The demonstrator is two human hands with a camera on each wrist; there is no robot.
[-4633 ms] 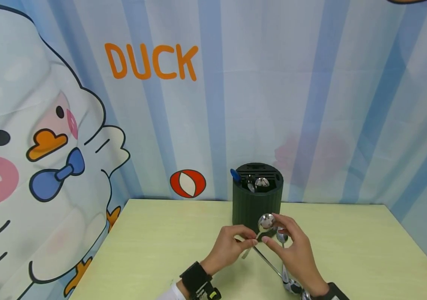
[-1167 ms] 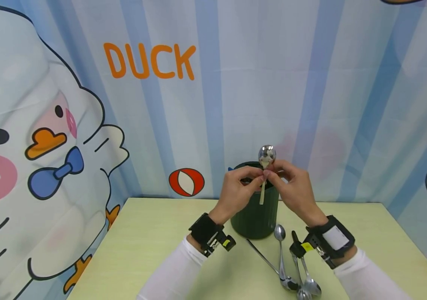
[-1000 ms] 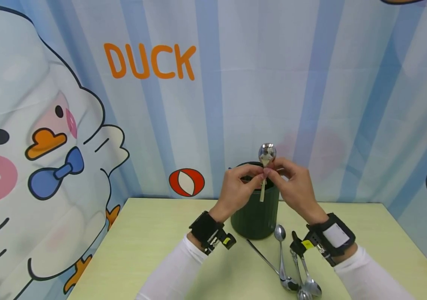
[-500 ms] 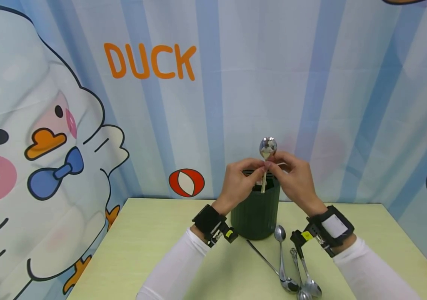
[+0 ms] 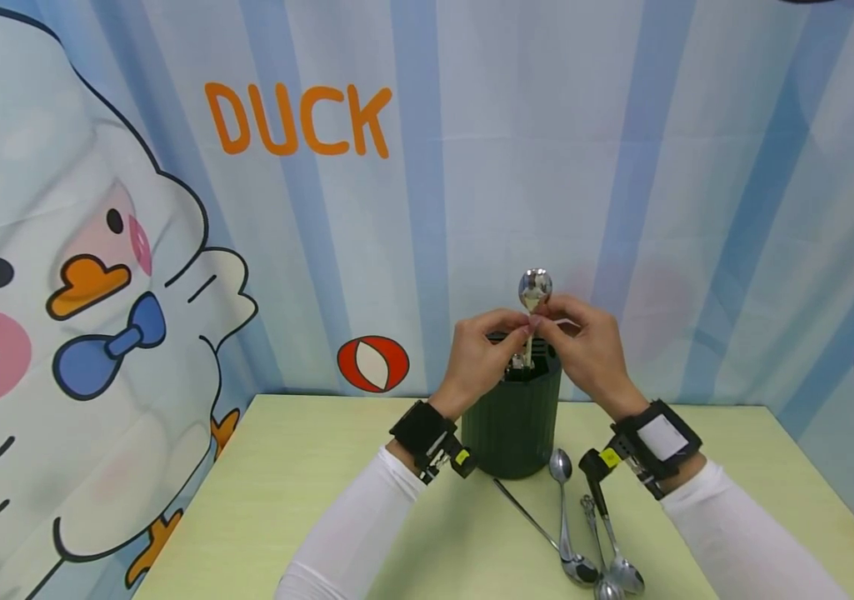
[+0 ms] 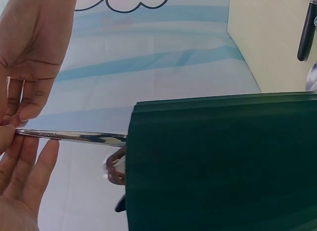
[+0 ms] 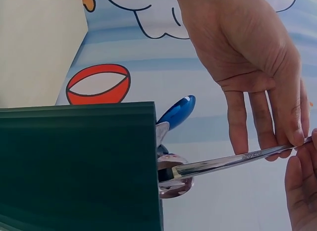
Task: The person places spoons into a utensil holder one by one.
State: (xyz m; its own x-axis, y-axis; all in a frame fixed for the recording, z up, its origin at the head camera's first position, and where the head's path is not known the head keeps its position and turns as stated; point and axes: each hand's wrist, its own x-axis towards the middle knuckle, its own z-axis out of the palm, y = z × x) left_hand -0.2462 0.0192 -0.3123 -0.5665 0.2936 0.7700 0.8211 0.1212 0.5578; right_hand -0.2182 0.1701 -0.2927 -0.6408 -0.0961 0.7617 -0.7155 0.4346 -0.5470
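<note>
Both hands pinch a shiny metal spoon [image 5: 535, 287] upright, bowl at the top, over a dark green ribbed cutlery holder [image 5: 509, 433]. The left hand [image 5: 481, 350] and the right hand [image 5: 587, 342] meet at the neck, just under the bowl. The handle points down, and in the right wrist view its flat handle [image 7: 223, 164] reaches the holder's mouth, where the lower end overlaps other cutlery. A blue spoon [image 7: 179, 112] and a rounded metal bowl [image 7: 178, 191] stick out of the holder. In the head view the hands partly hide its top.
Several metal spoons lie on the pale table [image 5: 337, 467] before the holder: an upright-lying spoon [image 5: 560, 468], a long thin handle [image 5: 524, 510], an ornate-handled spoon [image 5: 590, 515] and a black-handled spoon [image 5: 625, 575]. A printed duck curtain [image 5: 516, 167] hangs behind.
From low in front of the holder, the hands have raised the spoon and turned it upright. Over the last second they have moved slightly farther back, bringing the handle over the opening.
</note>
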